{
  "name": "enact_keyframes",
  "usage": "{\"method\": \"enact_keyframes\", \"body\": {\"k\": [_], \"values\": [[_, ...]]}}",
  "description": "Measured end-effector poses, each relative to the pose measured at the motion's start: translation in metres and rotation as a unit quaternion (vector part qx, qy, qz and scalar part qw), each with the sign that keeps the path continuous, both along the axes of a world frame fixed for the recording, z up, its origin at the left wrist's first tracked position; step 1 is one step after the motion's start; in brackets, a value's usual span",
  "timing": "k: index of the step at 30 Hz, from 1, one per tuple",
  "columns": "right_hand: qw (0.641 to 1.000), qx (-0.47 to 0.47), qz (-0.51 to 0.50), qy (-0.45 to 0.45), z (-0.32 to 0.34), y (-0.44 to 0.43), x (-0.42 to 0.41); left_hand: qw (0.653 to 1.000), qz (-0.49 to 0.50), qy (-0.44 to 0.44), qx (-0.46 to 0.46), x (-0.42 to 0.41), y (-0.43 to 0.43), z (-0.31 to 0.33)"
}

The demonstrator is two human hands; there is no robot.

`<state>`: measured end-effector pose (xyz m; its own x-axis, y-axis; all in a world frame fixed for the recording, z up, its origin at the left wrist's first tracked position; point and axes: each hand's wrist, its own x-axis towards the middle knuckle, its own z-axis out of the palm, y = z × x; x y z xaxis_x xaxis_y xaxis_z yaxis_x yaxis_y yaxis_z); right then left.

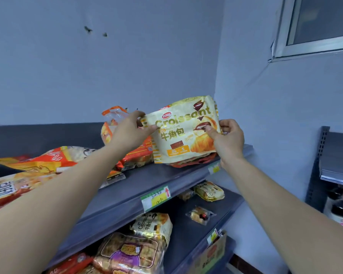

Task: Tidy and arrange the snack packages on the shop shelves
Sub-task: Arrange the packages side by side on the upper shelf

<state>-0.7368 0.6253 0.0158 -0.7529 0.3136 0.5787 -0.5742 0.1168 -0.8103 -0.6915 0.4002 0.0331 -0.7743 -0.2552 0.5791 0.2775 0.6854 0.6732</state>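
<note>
Croissant package (183, 135), cream and gold with a chocolate-filled pastry printed on its front, is held upright and slightly tilted over the right end of the top shelf (158, 179), close to the corner of the blue wall (127, 62). The left grip (130, 133) pinches its left edge, thumb on the front and fingers behind. The right grip (229, 139) pinches the right edge the same way, its thumb pressed on the printed pastry. The package's lower edge meets a red-edged pack (194, 162) lying on the shelf; whether it rests on it I cannot tell. Behind the left grip, orange bread packs (136, 155) stand and lean, and more orange-red packs (48, 161) lie in a loose heap farther left. A green and yellow price tag (156, 197) is fixed to the shelf's front lip. On the lower shelf (186, 232) lie two more croissant packs (209, 191), well apart, with a small clear-wrapped pastry (201, 215) between them and a purple-labelled pack (127, 252) at the front.
</note>
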Motion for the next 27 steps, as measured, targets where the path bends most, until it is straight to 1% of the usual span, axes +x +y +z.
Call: {"method": "enact_keyframes", "body": {"k": [5, 10, 13, 16, 17, 18, 19, 20, 21, 22, 24, 27], "values": [[1.000, -0.006, -0.015, 0.000, 0.000, 0.032, -0.046, 1.000, -0.019, -0.007, 0.011, -0.044, 0.033, -0.003], [1.000, -0.014, -0.007, -0.012, -0.006, 0.069, -0.090, 1.000, -0.005, -0.023, -0.001, -0.086, 0.070, -0.008], [1.000, -0.022, 0.005, -0.021, -0.006, 0.093, -0.115, 0.998, 0.019, -0.067, -0.012, -0.109, 0.090, -0.010], [1.000, -0.023, -0.001, -0.016, -0.004, 0.115, -0.140, 0.987, 0.046, -0.146, -0.051, -0.127, 0.109, -0.018], [0.999, -0.027, -0.009, -0.015, -0.003, 0.121, -0.148, 0.981, 0.048, -0.173, -0.072, -0.132, 0.113, -0.023], [0.999, -0.033, -0.019, -0.016, -0.001, 0.127, -0.155, 0.971, 0.053, -0.204, -0.114, -0.137, 0.117, -0.029], [0.999, -0.038, -0.027, -0.021, 0.000, 0.131, -0.163, 0.953, 0.063, -0.238, -0.177, -0.142, 0.121, -0.035], [0.998, -0.042, -0.031, -0.025, 0.000, 0.136, -0.170, 0.927, 0.074, -0.272, -0.246, -0.146, 0.125, -0.042], [0.998, -0.045, -0.031, -0.029, 0.000, 0.139, -0.177, 0.903, 0.080, -0.296, -0.302, -0.151, 0.129, -0.049], [0.998, -0.046, -0.028, -0.033, -0.001, 0.142, -0.183, 0.885, 0.080, -0.310, -0.337, -0.155, 0.134, -0.055], [0.998, -0.045, -0.017, -0.038, -0.005, 0.145, -0.194, 0.869, 0.079, -0.311, -0.377, -0.165, 0.141, -0.065], [0.998, -0.043, 0.000, -0.043, -0.011, 0.145, -0.210, 0.843, 0.107, -0.278, -0.447, -0.179, 0.150, -0.073]]}}
